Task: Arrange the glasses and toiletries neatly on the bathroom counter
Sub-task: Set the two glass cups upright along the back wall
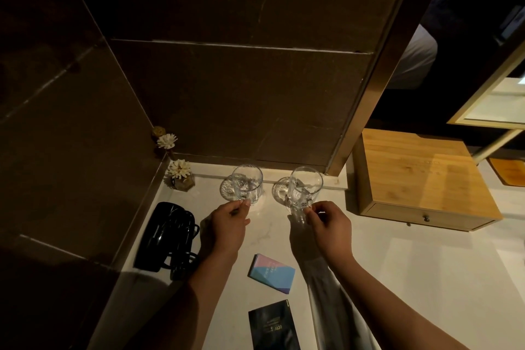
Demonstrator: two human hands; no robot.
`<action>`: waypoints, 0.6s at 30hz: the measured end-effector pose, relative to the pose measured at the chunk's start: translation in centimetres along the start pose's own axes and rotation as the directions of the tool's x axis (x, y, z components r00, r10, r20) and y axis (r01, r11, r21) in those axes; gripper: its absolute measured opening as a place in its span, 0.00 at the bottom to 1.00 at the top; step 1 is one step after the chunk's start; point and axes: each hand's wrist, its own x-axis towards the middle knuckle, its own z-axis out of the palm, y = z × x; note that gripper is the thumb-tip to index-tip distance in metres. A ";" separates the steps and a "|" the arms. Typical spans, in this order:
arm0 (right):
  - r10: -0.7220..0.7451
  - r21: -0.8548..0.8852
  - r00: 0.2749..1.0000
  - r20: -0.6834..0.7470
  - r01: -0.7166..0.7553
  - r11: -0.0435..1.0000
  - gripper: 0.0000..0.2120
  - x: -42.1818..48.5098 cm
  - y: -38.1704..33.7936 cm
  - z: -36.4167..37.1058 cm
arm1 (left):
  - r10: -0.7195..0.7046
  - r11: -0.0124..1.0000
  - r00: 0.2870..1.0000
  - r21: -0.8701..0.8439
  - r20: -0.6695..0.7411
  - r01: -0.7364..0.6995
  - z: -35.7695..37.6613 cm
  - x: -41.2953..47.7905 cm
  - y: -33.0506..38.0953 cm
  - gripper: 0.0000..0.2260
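Two clear drinking glasses stand near the back of the white counter (397, 264). The left glass (247, 183) rests on a round coaster (225, 189), and my left hand (228, 221) pinches its lower edge. The right glass (305, 187) is tilted toward me, partly over a second coaster (279, 190); my right hand (328, 224) grips its base. A pink and blue packet (272, 272) lies on the counter between my forearms. A black packet (273, 327) lies nearer me.
A black hair dryer (164, 239) with its coiled cord lies at the left by the dark tiled wall. A small flower ornament (181, 175) sits in the back corner. A wooden drawer box (420, 179) stands at the right.
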 end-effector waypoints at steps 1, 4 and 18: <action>-0.001 -0.002 1.000 -0.002 0.001 1.000 0.03 -0.1 0.2 0.0 | 0.001 1.000 1.000 0.002 0.002 -0.001 -0.1 0.0 0.0 0.12; 0.000 -0.003 1.000 0.004 0.000 1.000 0.03 -0.5 0.3 -0.1 | 0.007 1.000 1.000 0.004 0.007 -0.007 -0.2 0.1 -0.2 0.12; -0.043 -0.010 0.998 -0.043 0.042 0.999 0.02 -1.1 1.2 -0.2 | -0.002 1.000 1.000 -0.010 0.022 0.002 -0.6 0.7 -1.1 0.12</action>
